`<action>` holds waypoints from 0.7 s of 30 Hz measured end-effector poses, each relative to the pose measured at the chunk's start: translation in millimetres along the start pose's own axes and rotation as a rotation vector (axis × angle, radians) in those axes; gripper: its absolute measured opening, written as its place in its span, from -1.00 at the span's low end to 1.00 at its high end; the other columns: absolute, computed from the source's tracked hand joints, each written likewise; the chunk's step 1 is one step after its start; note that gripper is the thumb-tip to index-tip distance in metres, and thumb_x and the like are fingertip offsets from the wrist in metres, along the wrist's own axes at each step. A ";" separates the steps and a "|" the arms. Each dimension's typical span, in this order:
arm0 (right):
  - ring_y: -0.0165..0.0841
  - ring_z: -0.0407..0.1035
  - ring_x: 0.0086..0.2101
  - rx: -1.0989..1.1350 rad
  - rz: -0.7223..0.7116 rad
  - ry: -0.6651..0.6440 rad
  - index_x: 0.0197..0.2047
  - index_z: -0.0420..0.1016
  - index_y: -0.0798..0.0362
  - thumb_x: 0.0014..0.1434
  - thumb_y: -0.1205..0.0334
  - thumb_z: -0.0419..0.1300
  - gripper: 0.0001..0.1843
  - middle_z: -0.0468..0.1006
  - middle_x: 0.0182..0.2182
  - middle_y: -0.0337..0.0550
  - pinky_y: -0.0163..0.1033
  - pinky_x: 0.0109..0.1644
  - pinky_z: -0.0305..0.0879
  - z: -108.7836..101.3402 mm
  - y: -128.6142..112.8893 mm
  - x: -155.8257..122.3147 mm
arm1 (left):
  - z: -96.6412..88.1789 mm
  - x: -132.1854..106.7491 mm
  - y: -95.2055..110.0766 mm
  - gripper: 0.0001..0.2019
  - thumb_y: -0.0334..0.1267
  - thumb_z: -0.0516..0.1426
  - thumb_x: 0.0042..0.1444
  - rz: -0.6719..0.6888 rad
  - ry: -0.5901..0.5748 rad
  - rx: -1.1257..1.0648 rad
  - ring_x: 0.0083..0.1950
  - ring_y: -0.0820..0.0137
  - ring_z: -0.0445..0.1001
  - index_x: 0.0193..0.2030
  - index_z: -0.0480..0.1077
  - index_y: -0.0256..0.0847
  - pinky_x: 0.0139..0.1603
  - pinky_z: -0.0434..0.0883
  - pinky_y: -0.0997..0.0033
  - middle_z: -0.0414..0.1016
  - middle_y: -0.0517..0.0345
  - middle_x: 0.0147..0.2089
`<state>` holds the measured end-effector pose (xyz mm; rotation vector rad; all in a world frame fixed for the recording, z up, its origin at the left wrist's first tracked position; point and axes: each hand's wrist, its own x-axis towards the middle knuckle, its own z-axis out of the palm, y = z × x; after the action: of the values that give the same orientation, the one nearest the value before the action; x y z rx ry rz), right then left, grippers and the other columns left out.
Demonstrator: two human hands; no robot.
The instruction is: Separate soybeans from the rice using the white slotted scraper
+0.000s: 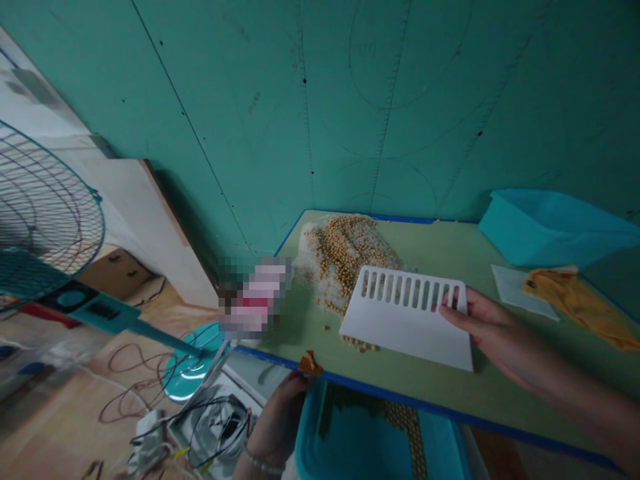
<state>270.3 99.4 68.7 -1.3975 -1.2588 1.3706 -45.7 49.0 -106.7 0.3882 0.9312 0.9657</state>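
Note:
My right hand (487, 333) grips the right end of a white slotted plastic scraper (400, 319), held flat just above the green table (450, 380). The scraper's far edge lies beside a heap of yellow beans mixed with white rice (340, 257) at the table's back left corner. A few beans lie under its near left corner. My left hand (280, 417) is closed on the rim of a teal plastic tub (350, 437) held below the table's front edge. Beans (410, 427) lie inside the tub.
A second teal tub (550, 227) stands at the back right of the table, with a white sheet (520, 290) and an orange cloth (580, 300) before it. A teal standing fan (55, 227), cables and clutter fill the floor at left. A green wall rises behind.

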 end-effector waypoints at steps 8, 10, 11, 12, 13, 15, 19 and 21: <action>-0.18 0.43 -0.30 0.002 0.029 -0.035 -0.32 0.37 -0.06 -0.16 -0.01 0.28 -0.66 0.56 -0.40 -0.18 -0.09 -0.20 0.29 5.6 -2.7 -3.3 | 8.3 -0.8 1.1 -0.76 -0.54 0.28 -0.52 0.027 0.009 0.041 -0.27 0.13 0.51 -0.62 0.50 -0.14 -0.08 0.38 0.21 0.58 0.15 -0.51; -0.16 0.43 -0.28 0.007 0.047 -0.043 -0.31 0.38 -0.06 -0.17 -0.01 0.28 -0.65 0.57 -0.39 -0.16 -0.08 -0.19 0.29 6.4 -3.1 -4.8 | 5.0 0.3 3.3 -0.77 -0.53 0.27 -0.49 0.023 0.009 0.047 -0.19 0.09 0.50 -0.61 0.49 -0.13 -0.05 0.37 0.19 0.57 0.13 -0.51; -0.16 0.44 -0.28 0.010 0.055 -0.045 -0.32 0.38 -0.05 -0.17 -0.01 0.29 -0.65 0.58 -0.38 -0.16 -0.08 -0.19 0.30 6.7 -3.1 -5.3 | 3.7 0.9 3.5 -0.78 -0.52 0.27 -0.47 0.026 0.013 0.046 -0.16 0.08 0.49 -0.61 0.49 -0.13 -0.05 0.37 0.20 0.57 0.14 -0.52; -0.16 0.44 -0.28 0.013 0.062 -0.045 -0.31 0.38 -0.05 -0.18 -0.01 0.29 -0.65 0.58 -0.37 -0.15 -0.08 -0.18 0.30 6.8 -3.0 -5.6 | 3.0 1.5 2.9 -0.78 -0.52 0.26 -0.46 0.030 0.017 0.042 -0.13 0.08 0.48 -0.61 0.48 -0.12 -0.04 0.37 0.22 0.56 0.14 -0.52; -0.16 0.44 -0.27 0.016 0.066 -0.046 -0.30 0.39 -0.05 -0.17 -0.01 0.29 -0.64 0.59 -0.35 -0.14 -0.08 -0.18 0.31 6.9 -2.9 -5.8 | 2.8 2.0 1.6 -0.78 -0.52 0.26 -0.45 0.034 0.021 0.037 -0.11 0.08 0.47 -0.60 0.48 -0.12 -0.04 0.37 0.23 0.55 0.14 -0.53; -0.15 0.45 -0.24 0.023 0.070 -0.048 -0.24 0.40 -0.04 -0.16 0.00 0.29 -0.61 0.59 -0.30 -0.12 -0.08 -0.16 0.32 6.6 -2.2 -6.1 | 4.0 2.2 -1.8 -0.77 -0.54 0.25 -0.44 0.040 0.028 0.022 -0.09 0.07 0.46 -0.60 0.47 -0.13 -0.05 0.37 0.24 0.54 0.14 -0.53; -0.13 0.45 -0.21 0.027 0.087 -0.054 -0.14 0.41 -0.02 -0.15 0.02 0.28 -0.54 0.60 -0.24 -0.09 -0.06 -0.13 0.33 4.4 1.1 -7.7 | 8.4 -2.6 -5.9 -0.77 -0.55 0.23 -0.37 0.057 0.048 -0.021 -0.09 0.11 0.47 -0.51 0.48 -0.17 -0.04 0.37 0.22 0.54 0.13 -0.49; -0.13 0.45 -0.19 0.029 0.084 -0.072 -0.11 0.41 -0.03 -0.11 0.03 0.27 -0.54 0.59 -0.21 -0.08 -0.04 -0.10 0.32 3.1 3.2 -8.9 | 10.4 -8.5 -5.3 -0.77 -0.50 0.23 -0.28 0.070 0.060 -0.046 -0.10 0.16 0.47 -0.40 0.48 -0.20 -0.03 0.37 0.15 0.56 0.12 -0.42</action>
<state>268.3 89.8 67.0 -1.4067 -1.2332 1.5023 -36.4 40.1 -100.1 0.3565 0.9527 1.0657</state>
